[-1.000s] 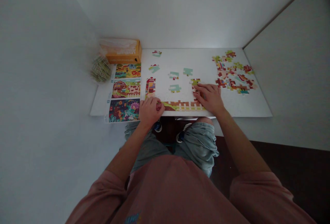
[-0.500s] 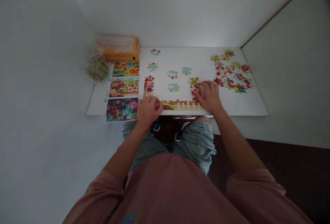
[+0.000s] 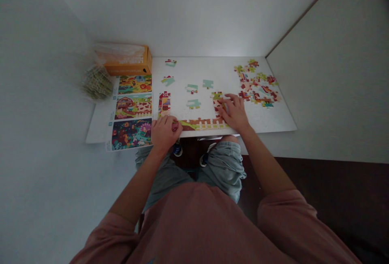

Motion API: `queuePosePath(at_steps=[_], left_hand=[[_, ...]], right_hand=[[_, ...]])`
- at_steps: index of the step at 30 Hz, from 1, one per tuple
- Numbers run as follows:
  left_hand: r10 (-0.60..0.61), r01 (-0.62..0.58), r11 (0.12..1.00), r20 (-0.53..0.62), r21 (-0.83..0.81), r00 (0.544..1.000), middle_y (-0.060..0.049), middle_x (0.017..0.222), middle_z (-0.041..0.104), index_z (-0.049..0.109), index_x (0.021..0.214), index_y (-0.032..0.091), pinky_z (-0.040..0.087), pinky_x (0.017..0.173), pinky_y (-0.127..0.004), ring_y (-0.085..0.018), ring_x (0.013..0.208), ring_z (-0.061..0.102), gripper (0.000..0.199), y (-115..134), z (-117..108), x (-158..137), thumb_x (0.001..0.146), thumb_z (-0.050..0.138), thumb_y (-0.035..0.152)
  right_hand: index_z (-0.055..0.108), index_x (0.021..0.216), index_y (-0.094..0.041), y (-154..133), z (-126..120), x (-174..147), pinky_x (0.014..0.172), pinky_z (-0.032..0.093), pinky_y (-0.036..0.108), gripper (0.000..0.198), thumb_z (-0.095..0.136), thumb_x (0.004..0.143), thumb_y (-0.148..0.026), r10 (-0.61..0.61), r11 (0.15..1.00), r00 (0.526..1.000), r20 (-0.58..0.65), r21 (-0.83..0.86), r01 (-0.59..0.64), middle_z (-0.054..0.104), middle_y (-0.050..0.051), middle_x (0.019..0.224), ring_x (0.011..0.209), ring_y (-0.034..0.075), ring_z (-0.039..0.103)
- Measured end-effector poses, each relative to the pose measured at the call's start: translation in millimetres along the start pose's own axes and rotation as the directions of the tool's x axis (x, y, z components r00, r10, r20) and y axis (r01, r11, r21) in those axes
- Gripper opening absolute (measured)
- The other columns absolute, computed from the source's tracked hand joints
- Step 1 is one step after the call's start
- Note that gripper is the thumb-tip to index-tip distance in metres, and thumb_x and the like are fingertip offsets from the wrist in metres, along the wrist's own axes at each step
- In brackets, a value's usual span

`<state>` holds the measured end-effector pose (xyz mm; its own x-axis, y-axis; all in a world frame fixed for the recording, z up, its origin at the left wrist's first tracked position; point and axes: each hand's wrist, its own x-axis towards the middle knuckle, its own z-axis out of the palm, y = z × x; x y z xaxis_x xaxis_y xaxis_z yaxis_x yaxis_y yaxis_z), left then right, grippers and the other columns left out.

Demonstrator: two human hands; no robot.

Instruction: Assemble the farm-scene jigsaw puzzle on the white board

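Note:
A partly joined jigsaw puzzle (image 3: 209, 124) lies along the table's front edge, with a fence strip at the bottom and a column of pieces up each side. My left hand (image 3: 165, 133) curls over its lower left corner, fingers bent and thumb against the bottom strip, hiding the pieces beneath. On the right column of cow-spotted pieces (image 3: 216, 104), my right hand (image 3: 235, 113) rests with its fingers spread, fingertips touching the edge. Inside and above the frame lie loose pale green pieces, among them one puzzle piece (image 3: 193, 103) and another loose piece (image 3: 208, 84).
Picture sheets (image 3: 133, 107) lie left of the puzzle. Behind them stands an orange box (image 3: 129, 59), beside a clear bag (image 3: 97, 82) with greenish contents. A heap of mixed pieces (image 3: 261, 88) covers the table's right part (image 3: 273, 120). White walls enclose the back and sides.
The whole view has shifted, so the table appears further left and slightly tilted. My hands stay at the same places on the puzzle, with only slight movement of the right fingers.

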<state>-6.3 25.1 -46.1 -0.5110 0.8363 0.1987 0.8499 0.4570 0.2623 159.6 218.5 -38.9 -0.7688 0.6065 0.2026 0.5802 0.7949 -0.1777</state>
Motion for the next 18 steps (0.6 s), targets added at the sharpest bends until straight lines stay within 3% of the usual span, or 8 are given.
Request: queuePosePath(at_steps=[10, 15, 18], left_hand=[[-0.003, 0.003, 1.000, -0.003, -0.015, 1.000, -0.005, 0.086, 0.047, 0.046, 0.085, 0.025, 0.025, 0.074, -0.035, -0.021, 0.086, 0.040, 0.022, 0, 0, -1, 0.073, 0.030, 0.033], [-0.011, 0.011, 1.000, -0.004, -0.008, 1.000, -0.005, 0.085, 0.047, 0.045, 0.084, 0.025, 0.025, 0.074, -0.035, -0.020, 0.086, 0.039, 0.021, -1, -2, -1, 0.073, 0.029, 0.033], [-0.016, 0.016, 1.000, 0.005, -0.006, 1.000, -0.004, 0.084, 0.047, 0.045, 0.084, 0.025, 0.026, 0.074, -0.035, -0.020, 0.086, 0.039, 0.021, -3, -3, -1, 0.073, 0.030, 0.033]], right_hand=[[0.038, 0.103, -0.029, -1, -2, 6, 0.081, 0.023, 0.038, 0.032, 0.021, 0.077, -0.038, -0.007, 0.999, 1.000, -0.002, 0.050, 0.007, 0.043, 0.002, 0.101, 0.093, 0.020, 0.036], [0.036, 0.106, -0.025, -21, 8, 55, 0.078, 0.024, 0.037, 0.033, 0.024, 0.077, -0.036, -0.095, 0.994, 0.994, 0.053, 0.059, 0.092, 0.041, 0.004, 0.103, 0.093, 0.021, 0.036], [0.031, 0.111, -0.019, -26, 19, 88, 0.077, 0.023, 0.039, 0.041, 0.031, 0.074, -0.038, -0.030, 0.999, 0.996, 0.087, -0.023, 0.032, 0.034, 0.009, 0.110, 0.097, 0.025, 0.031]])
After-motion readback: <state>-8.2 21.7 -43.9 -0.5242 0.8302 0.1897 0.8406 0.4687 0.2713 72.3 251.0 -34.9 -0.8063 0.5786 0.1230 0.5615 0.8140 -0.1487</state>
